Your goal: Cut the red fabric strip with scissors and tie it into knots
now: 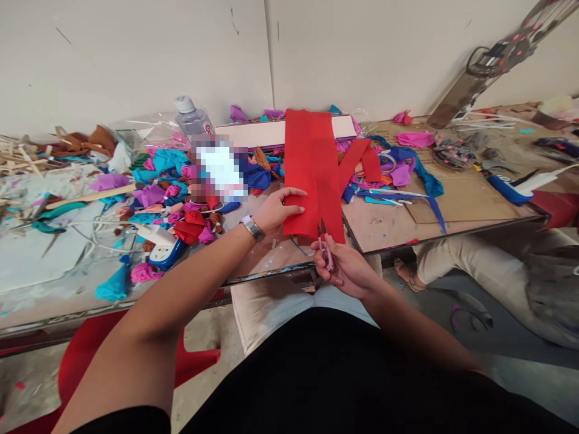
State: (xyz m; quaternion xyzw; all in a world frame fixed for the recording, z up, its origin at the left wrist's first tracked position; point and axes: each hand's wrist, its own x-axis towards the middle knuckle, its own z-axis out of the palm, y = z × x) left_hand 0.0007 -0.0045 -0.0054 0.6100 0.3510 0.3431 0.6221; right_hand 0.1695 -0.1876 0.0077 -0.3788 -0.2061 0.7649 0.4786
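Observation:
A long strip of red fabric (307, 150) lies over the table's front part, its near end close to the table edge. My left hand (278, 211) rests on the fabric's left side, thumb and forefinger stretched out and apart; its other fingers are partly hidden. My right hand (346, 265) is closed around the pink handles of small scissors (326, 250). The scissor blades point away from me, at the near edge of the fabric. A narrower red strip (359, 160) lies folded to the right of the main piece.
Colourful fabric scraps (181, 205) are heaped on the left. Behind them stand a bottle (192, 117) and a blurred lit screen (221, 172). A power strip (167, 252), green pliers (58, 217) and cardboard (465, 199) lie about. Another person's leg (474, 265) shows at right.

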